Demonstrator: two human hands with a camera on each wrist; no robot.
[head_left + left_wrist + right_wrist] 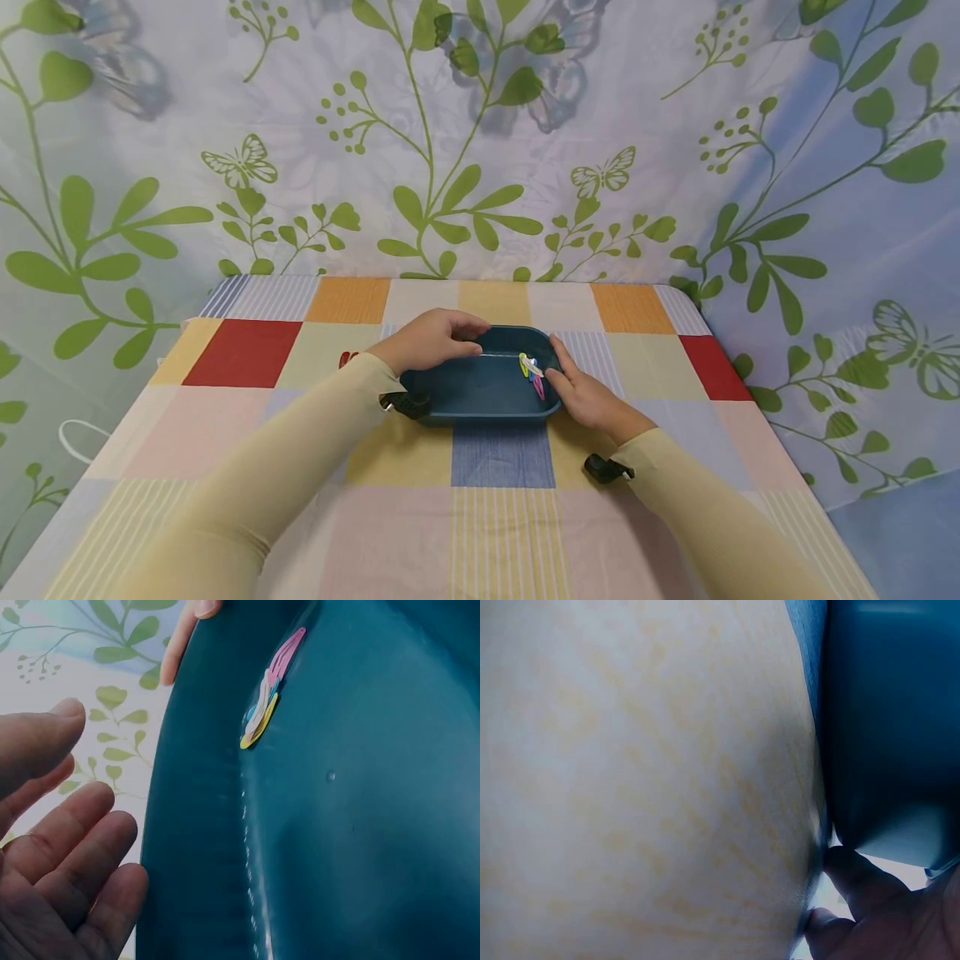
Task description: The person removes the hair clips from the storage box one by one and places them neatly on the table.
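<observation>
A dark teal plastic tray (480, 400) sits on the table in the head view. Towards its right end lie several snap hair clips (532, 371), yellow, white, blue and pink, bunched together. My right hand (588, 400) grips the tray's right end, thumb over the rim and fingers along the outer wall. Over the far left part of the tray is my left hand (435, 340), its fingers relaxed and holding nothing. In the left wrist view those fingers (82, 832) are loosely spread beside the tray wall.
Small red things (347, 358) lie left of the tray, partly hidden by my left sleeve. A patchwork cloth (502, 533) covers the table. Behind it hangs a leaf-printed curtain (300, 167), and a white cable loop (71, 442) shows at the left edge.
</observation>
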